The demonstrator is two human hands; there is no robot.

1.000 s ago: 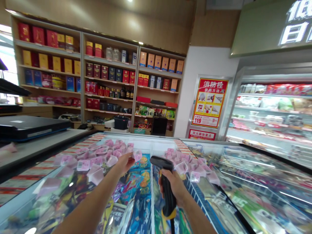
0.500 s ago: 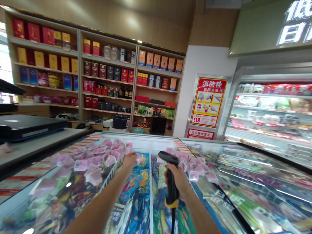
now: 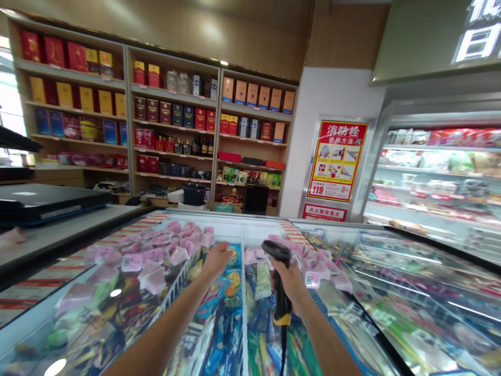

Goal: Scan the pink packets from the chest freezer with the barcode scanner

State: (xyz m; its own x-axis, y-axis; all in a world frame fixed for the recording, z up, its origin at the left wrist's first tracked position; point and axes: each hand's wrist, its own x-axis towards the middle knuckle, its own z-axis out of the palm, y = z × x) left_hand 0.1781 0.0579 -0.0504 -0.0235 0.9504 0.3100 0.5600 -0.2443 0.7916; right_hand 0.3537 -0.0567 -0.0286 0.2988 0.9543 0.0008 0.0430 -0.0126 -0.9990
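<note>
My right hand (image 3: 291,284) is wrapped round the grip of a black and yellow barcode scanner (image 3: 276,251). The scanner is upright, its cord hanging down over the freezer. Beyond the left forearm, my left hand (image 3: 218,259) is stretched out over blue snack-like packs (image 3: 234,287); its fingers look loosely apart and slightly blurred, and no packet shows in them. Small pink-white packets with labels (image 3: 178,255) lie heaped on the glass to its left. More pink packets (image 3: 320,266) are to the right of the scanner, and a few lie just left of its head.
The chest freezer's white divider (image 3: 243,313) runs between my forearms, with a wire basket edge (image 3: 174,290) to its left. A dark flat device (image 3: 50,201) sits on the counter at left. Shelves of boxes (image 3: 172,112) stand behind, and a lit display fridge (image 3: 434,172) at right.
The pink packet seen at my left fingertips half a second ago no longer shows there. My left hand and the scanner in my right hand have shifted slightly to the right.
</note>
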